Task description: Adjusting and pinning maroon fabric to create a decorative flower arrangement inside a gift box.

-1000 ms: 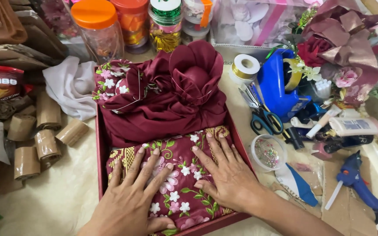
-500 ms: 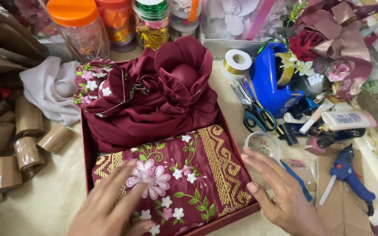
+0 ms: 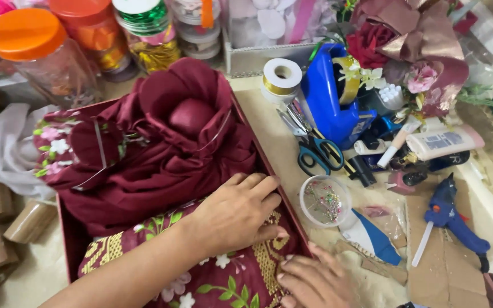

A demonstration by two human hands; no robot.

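Here: maroon cloth [image 3: 161,165] in red box [image 3: 275,182] on tabletop [image 3: 269,120]. Left hand [image 3: 232,214] flat, fingers together, pressing cloth at box's right wall. Right hand [image 3: 315,279] flat, fingertips on embroidered corner; pin dish [image 3: 326,201] just beside.

My head camera looks steeply down, close over the maroon gift box [image 3: 269,165] on the counter [image 3: 281,131]; jars stand beyond the box, tools to its right.

A fabric rosette [image 3: 186,122] fills the far half of a shallow box [image 3: 269,171], embroidered cloth [image 3: 223,274] the near half. Right of the box lie scissors [image 3: 318,154], a pin dish [image 3: 326,201] and a glue gun [image 3: 452,219]; jars [image 3: 35,51] stand behind.
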